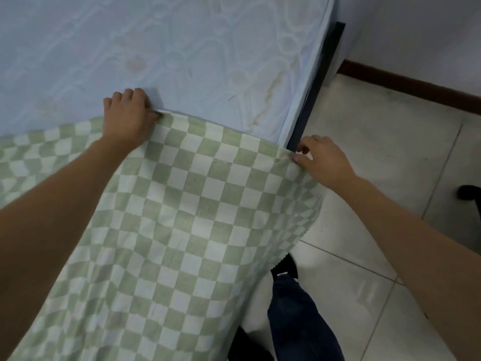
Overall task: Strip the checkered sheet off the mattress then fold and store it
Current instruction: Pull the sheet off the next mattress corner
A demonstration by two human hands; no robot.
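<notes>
Head: left hand (127, 114), right hand (324, 160) pinch sheet (195, 204) (seemingly).

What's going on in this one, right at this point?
A person is pulling a green-and-white checkered sheet off a pale blue mattress. The left hand grips the sheet's edge on top of the mattress. The right hand pinches that edge at the side, by the dark bed frame. The far part of the mattress is bare; the sheet covers the near part.

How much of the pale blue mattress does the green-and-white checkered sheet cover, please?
Partly stripped: the checkered sheet covers only the near end; bare mattress shows beyond its edge.
</notes>
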